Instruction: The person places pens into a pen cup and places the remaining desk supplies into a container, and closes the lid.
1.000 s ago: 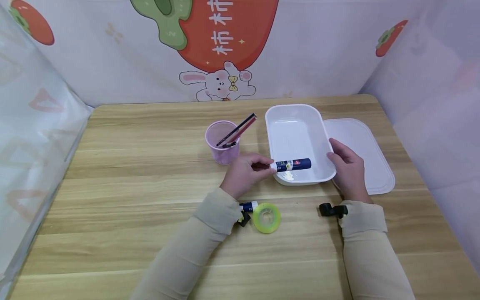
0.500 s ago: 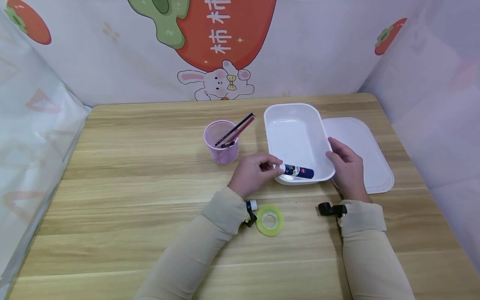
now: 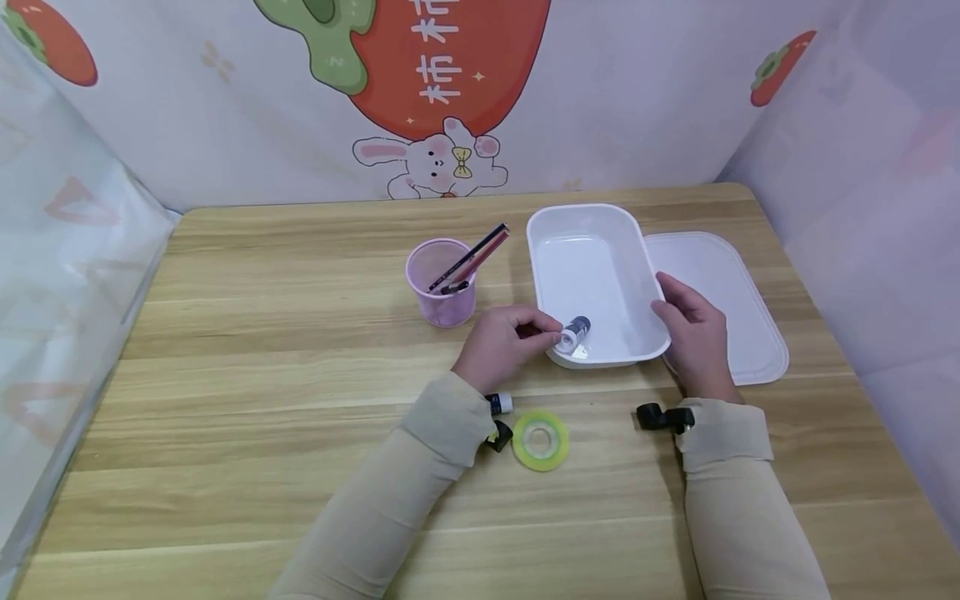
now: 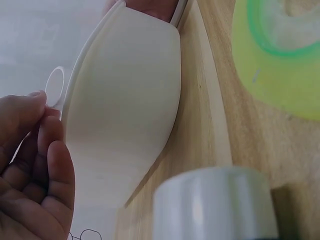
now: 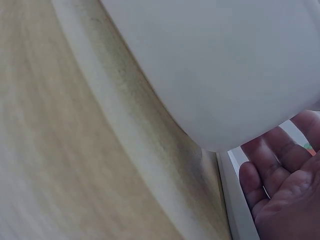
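My left hand (image 3: 507, 346) is at the near left corner of a white plastic box (image 3: 588, 275). Its thumb and fingertips pinch the white end of a dark-blue glue stick (image 3: 576, 331), whose dark end points down and away into the box. In the left wrist view, a pale ring-shaped end (image 4: 55, 85) shows right at those fingertips, inside the box wall. My right hand (image 3: 696, 333) grips the box's right rim, thumb over the edge and fingers outside. From the right wrist view, those fingers (image 5: 270, 165) lie behind the box's corner.
A pink cup (image 3: 447, 308) with several pencils stands left of the box. A white lid (image 3: 738, 308) lies to the right, partly under it. Near my left cuff are a second glue stick (image 3: 500, 404) and a yellow-green tape roll (image 3: 555, 440).
The glue stick has moved right and down into the box, then turned from lying crosswise to pointing away with its white end nearest. My right hand stays on the rim.
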A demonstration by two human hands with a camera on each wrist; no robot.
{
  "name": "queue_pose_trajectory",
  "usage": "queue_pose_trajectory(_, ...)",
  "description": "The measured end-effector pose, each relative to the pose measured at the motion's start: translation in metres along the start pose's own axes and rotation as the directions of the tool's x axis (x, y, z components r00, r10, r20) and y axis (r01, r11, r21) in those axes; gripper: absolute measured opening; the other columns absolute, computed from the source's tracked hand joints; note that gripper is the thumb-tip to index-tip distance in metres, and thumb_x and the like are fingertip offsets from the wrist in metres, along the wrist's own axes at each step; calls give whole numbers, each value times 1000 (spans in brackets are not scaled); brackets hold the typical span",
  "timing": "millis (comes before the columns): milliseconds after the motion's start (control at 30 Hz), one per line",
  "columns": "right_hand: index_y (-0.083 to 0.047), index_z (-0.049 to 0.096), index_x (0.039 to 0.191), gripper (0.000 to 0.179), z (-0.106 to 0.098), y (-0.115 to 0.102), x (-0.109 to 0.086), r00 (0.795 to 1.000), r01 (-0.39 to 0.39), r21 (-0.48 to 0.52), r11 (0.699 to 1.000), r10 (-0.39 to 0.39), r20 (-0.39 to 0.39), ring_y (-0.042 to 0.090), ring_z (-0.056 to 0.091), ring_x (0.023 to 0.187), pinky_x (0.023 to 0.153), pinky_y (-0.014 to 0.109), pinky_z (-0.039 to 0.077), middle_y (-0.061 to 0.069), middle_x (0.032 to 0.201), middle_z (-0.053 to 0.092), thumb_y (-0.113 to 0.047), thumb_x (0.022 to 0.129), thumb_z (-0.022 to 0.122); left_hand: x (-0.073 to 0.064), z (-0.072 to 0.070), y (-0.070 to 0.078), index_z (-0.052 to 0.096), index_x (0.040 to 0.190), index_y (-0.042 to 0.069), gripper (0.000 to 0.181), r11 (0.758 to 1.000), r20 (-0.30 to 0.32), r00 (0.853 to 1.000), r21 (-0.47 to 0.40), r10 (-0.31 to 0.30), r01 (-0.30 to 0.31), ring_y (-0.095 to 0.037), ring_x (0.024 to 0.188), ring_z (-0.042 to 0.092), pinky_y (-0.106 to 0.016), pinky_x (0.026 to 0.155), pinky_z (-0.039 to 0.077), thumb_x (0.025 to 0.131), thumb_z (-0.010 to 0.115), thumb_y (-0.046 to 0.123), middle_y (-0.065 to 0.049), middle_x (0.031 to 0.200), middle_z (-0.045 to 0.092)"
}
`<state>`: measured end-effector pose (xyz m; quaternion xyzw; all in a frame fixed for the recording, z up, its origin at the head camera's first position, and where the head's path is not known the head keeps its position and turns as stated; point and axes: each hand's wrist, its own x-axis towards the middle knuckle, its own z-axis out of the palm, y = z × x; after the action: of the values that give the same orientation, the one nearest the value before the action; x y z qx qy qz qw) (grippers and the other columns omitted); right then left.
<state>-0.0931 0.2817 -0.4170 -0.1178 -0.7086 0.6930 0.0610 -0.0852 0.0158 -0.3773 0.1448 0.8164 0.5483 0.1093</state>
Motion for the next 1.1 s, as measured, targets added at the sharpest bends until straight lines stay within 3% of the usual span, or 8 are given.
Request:
queue_pose_trajectory(367, -19, 56, 130, 41, -1, 1, 1, 1000, -5, -34, 999, 4, -11, 20, 45, 123, 83, 19, 48, 6, 136, 49, -18, 90, 62, -3, -2, 1, 71, 83, 24, 4, 1000, 25, 1000, -10, 11, -11, -6, 78, 59, -23, 72, 50, 81, 73, 23, 15, 84, 66)
queue_pose_trajectory(700, -21, 56, 130, 41, 0, -1, -1, 1000, -5, -44, 999, 5, -9, 19, 45, 123, 84, 20, 47, 4, 137, 48, -20, 90, 62, -6, 2, 1, 72, 84, 23, 7, 999, 97, 995, 21, 36, -39, -5, 76, 59, -22, 70, 50, 81, 72, 28, 15, 81, 65)
queue_pose_trajectory(1100, -21, 55, 131, 41, 0, -2, 0, 1000, -22, -56, 998, 21, -12, 19, 44, 125, 86, 21, 46, 3, 138, 48, -22, 90, 61, -7, 1, 2, 73, 98, 22, 14, 989, 221, 968, 51, 123, -137, -3, 77, 56, -19, 68, 49, 84, 69, 23, 19, 87, 65)
